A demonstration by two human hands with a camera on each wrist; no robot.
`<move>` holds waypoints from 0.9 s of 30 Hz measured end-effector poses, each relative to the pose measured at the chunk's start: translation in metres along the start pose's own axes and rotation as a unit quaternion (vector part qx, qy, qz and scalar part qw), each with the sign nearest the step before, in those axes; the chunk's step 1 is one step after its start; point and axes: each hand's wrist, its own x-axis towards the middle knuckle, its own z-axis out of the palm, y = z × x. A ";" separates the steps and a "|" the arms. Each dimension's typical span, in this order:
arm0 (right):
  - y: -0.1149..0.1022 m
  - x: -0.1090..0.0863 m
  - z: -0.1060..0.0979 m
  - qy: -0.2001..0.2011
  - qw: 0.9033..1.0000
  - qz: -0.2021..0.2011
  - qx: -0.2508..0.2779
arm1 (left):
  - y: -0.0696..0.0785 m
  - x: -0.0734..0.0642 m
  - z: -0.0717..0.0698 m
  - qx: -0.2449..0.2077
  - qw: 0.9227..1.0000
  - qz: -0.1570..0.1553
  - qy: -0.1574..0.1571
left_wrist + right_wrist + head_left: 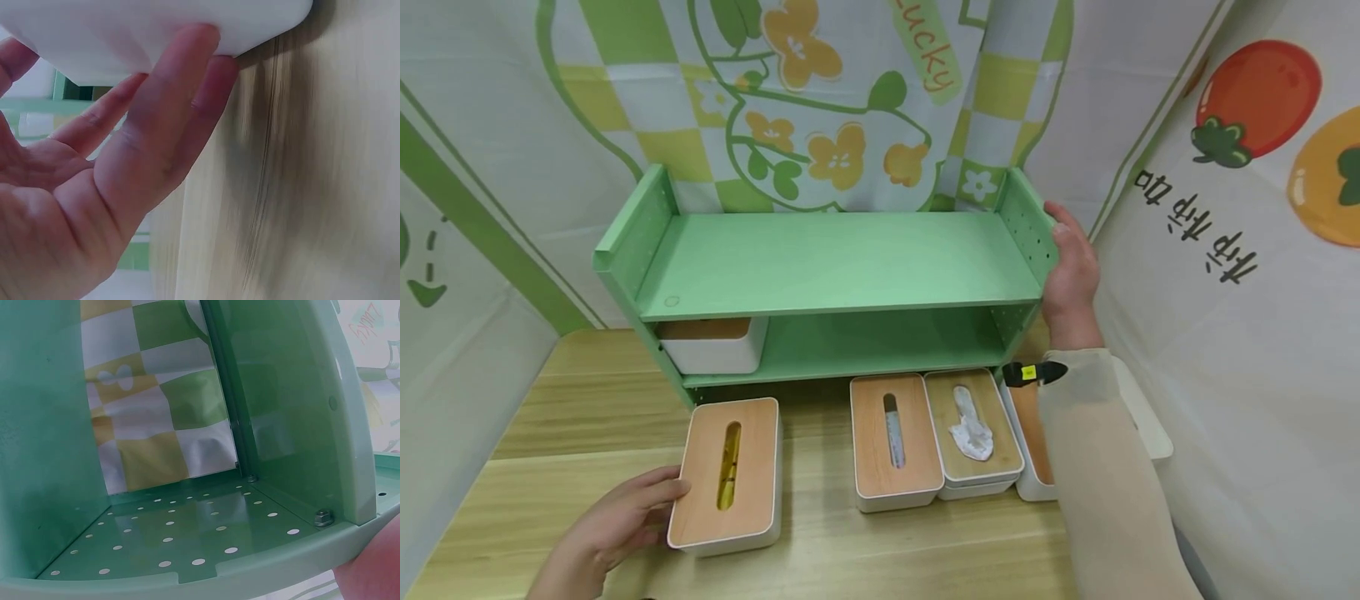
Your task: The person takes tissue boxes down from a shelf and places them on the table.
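My left hand (625, 508) holds the left edge of a white tissue box (756, 467) with a slotted wooden lid. One fingertip lies on the lid corner, while other fingers (156, 119) bear against the white side wall. Something yellow shows through the slot. At the upper right, my right hand (1071, 275) rests against the outer side of a green two-tier shelf (842, 258), fingers extended near its upper edge. In the right wrist view, only a bit of that hand shows beside the perforated side panel (194, 515).
Beneath the shelf's front stand a slotted box (868, 417) and a box with tissue (988, 392) poking out. A further box (1030, 433) is partly behind the right sleeve. Another white box (722, 350) sits on the lower tier's left end. Printed curtains surround the wooden table (805, 542).
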 end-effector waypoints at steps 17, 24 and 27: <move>0.000 0.001 0.001 -0.001 1.000 0.007 0.022 | 0.009 0.027 0.029 -0.035 0.999 0.025 -0.030; -0.001 0.000 0.000 -0.002 1.000 0.007 0.021 | 0.013 0.035 0.042 -0.027 0.999 0.024 -0.014; 0.000 0.000 0.000 -0.004 1.000 0.008 0.023 | 0.013 0.039 0.047 -0.019 1.000 0.023 -0.003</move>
